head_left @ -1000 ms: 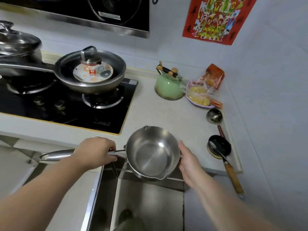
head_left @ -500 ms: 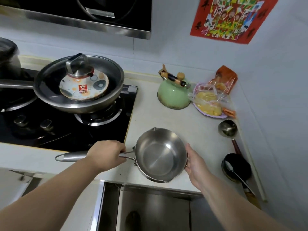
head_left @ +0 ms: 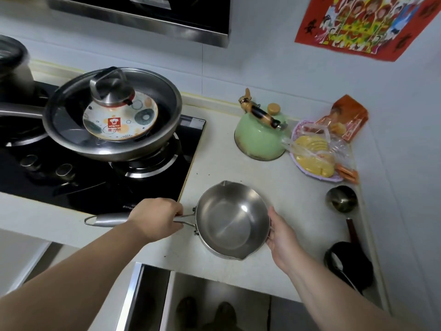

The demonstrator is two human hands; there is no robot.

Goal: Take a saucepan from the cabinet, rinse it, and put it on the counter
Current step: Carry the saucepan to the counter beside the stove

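saucepan (head_left: 232,219) upright over the white counter (head_left: 281,187), near its front edge; whether the base touches the surface cannot be told. bowl bare and shiny, pour spout on the far rim and another on the near rim.

left hand (head_left: 156,217) wrapped around the saucepan's long steel handle, fingers curled closed on it just beside the wire fork that joins handle to bowl. handle end sticks out past the wrist side.

right hand (head_left: 280,235) on the opposite side of the bowl, palm flat against the outer wall, fingers spread and partly hidden under the rim; pressing rather than clasping.

beyond the left hand: black gas hob (head_left: 100,177) carrying a large frying pan (head_left: 114,113) with a patterned lid inside it.

beyond the right hand: green kettle (head_left: 260,137), then a bag of yellow slices (head_left: 312,154). outward of the right hand: steel ladle (head_left: 342,199), black ladle (head_left: 348,266).
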